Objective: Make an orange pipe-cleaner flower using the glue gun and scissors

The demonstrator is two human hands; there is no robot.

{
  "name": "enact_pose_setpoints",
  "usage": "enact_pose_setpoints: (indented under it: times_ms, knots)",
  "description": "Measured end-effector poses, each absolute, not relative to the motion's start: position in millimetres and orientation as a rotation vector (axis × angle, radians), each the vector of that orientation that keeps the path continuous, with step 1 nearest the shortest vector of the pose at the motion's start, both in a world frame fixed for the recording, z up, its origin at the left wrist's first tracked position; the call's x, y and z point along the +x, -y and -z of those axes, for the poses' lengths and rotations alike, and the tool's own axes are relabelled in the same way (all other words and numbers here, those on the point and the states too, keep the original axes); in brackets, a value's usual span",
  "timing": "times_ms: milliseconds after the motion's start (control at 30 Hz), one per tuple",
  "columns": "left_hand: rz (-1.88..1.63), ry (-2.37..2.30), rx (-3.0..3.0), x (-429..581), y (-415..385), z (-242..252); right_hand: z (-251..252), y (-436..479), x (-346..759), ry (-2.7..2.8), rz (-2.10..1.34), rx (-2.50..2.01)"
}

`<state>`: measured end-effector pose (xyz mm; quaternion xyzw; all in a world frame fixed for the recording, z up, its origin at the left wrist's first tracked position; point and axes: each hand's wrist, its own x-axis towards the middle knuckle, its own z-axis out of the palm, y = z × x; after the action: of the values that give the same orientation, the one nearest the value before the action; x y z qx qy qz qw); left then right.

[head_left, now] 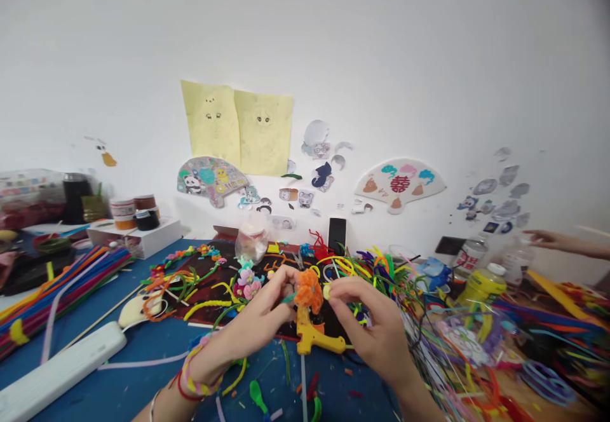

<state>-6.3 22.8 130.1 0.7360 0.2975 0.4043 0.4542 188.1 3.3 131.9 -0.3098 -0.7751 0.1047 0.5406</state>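
Note:
My left hand (271, 301), with colourful bracelets at the wrist, pinches an orange fuzzy pipe-cleaner flower (309, 290) over the middle of the table. My right hand (369, 320) is just to its right. Between its thumb and fingers sits a small pale-yellow piece (326, 291), close to the flower's side. A yellow glue gun (324, 340) is right under the flower, a clear glue stick (304, 384) reaching from it toward me. The flower hides part of the gun. Left of the flower stand pink and turquoise pipe-cleaner flowers (248, 281).
Loose pipe cleaners (381, 269) crowd the table's right side. A bundle of coloured ones (57, 295) and a white strip-shaped object (67, 371) lie left. Bottles (481, 282) stand at right, where another person's hand (546, 239) reaches in. A green balloon-like piece (257, 396) lies in front.

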Motion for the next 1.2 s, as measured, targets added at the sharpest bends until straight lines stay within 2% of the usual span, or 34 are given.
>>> enact_pose_setpoints:
  times_ms: [500,1200]
  knots:
    - [-1.157,-0.662,1.87,-4.6,-24.9,-112.4,-138.9,3.5,187.9,1.849,-0.067,-0.658]
    - [-1.126,-0.593,1.815,0.2,-21.5,-120.6,-139.8,4.5,192.5,1.942,0.13,-0.641]
